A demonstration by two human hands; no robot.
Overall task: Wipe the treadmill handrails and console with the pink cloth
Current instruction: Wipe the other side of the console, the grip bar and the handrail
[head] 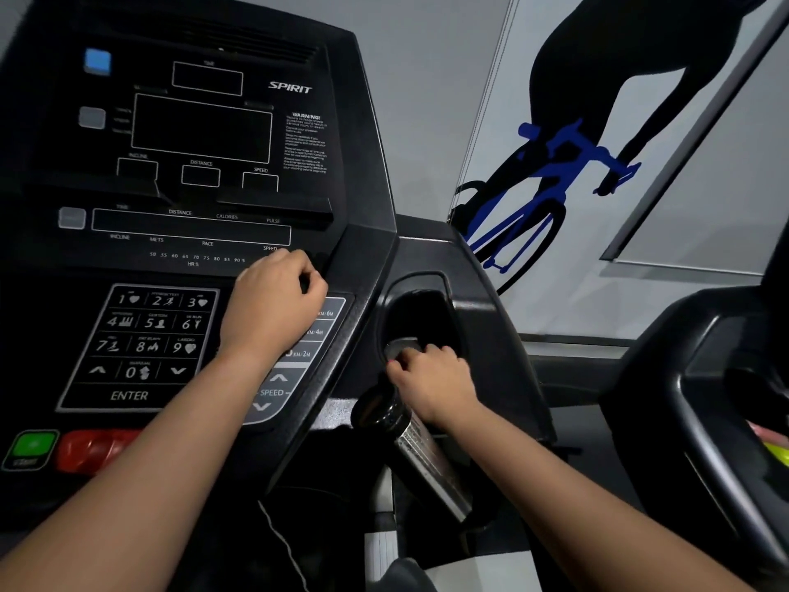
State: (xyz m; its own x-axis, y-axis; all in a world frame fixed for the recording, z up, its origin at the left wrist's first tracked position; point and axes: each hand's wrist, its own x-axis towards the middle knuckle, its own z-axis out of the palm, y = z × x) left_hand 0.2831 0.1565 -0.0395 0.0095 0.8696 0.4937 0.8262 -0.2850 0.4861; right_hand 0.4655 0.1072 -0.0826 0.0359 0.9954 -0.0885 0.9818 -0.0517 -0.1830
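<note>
The black treadmill console [200, 134] fills the left half of the head view, its displays dark. My left hand [273, 305] rests on the console's lower right, over the speed keys [316, 335], with its fingers curled and nothing visible in them. My right hand [431, 378] reaches into the cup-holder recess [431, 309] to the right of the console. Its fingers pinch a small pale wad, the pink cloth [401, 347], which looks greyish in the dim light and is mostly hidden. Below that hand the handrail's metal grip [427, 455] slants down to the right.
A number keypad [145, 335], a green start button [32, 448] and a red stop button [98, 448] lie at the console's lower left. A second machine's black frame [704, 378] stands at the right. A cyclist poster [555, 155] hangs on the wall behind.
</note>
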